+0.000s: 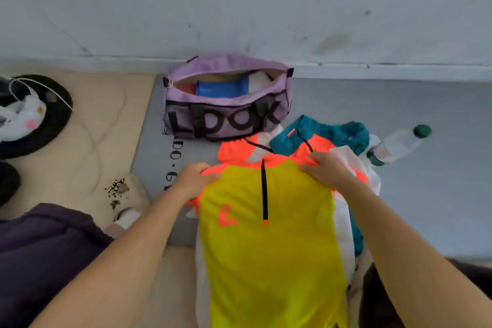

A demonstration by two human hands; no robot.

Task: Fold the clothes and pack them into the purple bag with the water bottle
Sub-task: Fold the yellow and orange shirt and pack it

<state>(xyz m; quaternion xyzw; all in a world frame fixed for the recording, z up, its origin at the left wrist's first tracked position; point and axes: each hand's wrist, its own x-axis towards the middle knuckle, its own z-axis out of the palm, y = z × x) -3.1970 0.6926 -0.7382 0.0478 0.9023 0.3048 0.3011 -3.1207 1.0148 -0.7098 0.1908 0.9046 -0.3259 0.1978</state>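
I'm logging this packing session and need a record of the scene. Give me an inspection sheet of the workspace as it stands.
Surface: grey mat on the floor, beige quilt to its left.
Job's things: purple bag unzipped against the wall, blue folded item inside; yellow-and-orange jersey laid flat on a pile; teal garment beneath; water bottle lying on the mat, outside the bag.
Clutter: plush slipper; round black cushion bearing a white plush.
Hands: left hand and right hand grip the jersey's shoulders.
Cables: white cord across the cushion.
Surroundings: scuffed white wall.
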